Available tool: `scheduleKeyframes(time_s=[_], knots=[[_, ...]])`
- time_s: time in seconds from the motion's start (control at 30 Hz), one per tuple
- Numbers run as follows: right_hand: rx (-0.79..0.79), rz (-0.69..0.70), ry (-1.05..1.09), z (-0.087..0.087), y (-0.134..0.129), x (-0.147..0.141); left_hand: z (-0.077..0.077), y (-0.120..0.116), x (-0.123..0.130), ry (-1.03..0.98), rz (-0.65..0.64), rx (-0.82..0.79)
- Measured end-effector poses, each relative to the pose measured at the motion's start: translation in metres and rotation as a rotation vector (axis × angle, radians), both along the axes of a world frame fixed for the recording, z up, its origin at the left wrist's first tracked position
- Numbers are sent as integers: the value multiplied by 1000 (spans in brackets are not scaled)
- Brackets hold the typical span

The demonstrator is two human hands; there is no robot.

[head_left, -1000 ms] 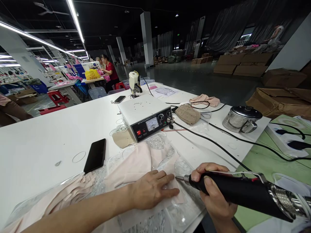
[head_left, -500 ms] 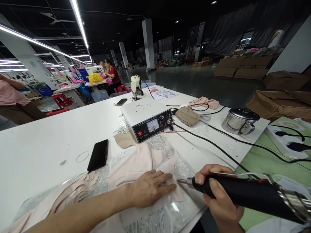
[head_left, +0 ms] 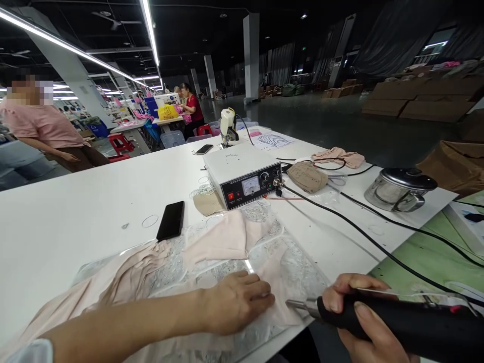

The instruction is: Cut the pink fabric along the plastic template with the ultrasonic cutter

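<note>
My left hand lies palm down on thin pale pink fabric, its fingers close together and pointing right; whether they pinch the cloth is hidden. My right hand is wrapped round a black cylindrical tool, whose metal tip points left, over the fabric's right edge. Beneath the cloth is a clear, marked plastic sheet. Another folded pink piece rests on the sheet behind my left hand. Overlapping pink strips lie at the left.
A control box with a meter stands behind the sheet. Nearby are a black phone, a cardboard pattern, a lidded glass pot and a black cable. A person in pink stands beyond the table at left.
The camera view has turned left. My left hand has shifted toward the table's near edge, leaving more of the folded pink piece uncovered. The tool stays in my right hand.
</note>
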State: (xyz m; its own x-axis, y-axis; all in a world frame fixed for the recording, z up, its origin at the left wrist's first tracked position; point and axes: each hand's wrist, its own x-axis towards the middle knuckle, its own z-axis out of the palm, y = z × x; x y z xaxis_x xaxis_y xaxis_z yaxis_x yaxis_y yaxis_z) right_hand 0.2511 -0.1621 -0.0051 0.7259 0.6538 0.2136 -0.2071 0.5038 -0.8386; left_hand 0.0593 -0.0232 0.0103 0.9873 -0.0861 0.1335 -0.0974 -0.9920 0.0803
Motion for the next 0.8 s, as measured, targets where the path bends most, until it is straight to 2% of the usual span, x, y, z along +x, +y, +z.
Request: scheduleKeyframes(time_s=[0.13,0.27,0.4,0.5,0.63,0.8], knots=[[86,-104,29,6,10,-3,3,26,7,-57,-30,-9],[100,-99,6,6,20,-3,-3,48,20,-22,-141,-14],[152,-191,-43,1,33,3,-8,55,28,14,-212,-18],[182,-249,-70,-1,47,9,-6,58,31,19,-229,-25],[188,-267,-88,-1,62,13,0,63,34,65,-262,-31],[192,-261,-110,1,69,11,0,71,37,114,-288,-65]])
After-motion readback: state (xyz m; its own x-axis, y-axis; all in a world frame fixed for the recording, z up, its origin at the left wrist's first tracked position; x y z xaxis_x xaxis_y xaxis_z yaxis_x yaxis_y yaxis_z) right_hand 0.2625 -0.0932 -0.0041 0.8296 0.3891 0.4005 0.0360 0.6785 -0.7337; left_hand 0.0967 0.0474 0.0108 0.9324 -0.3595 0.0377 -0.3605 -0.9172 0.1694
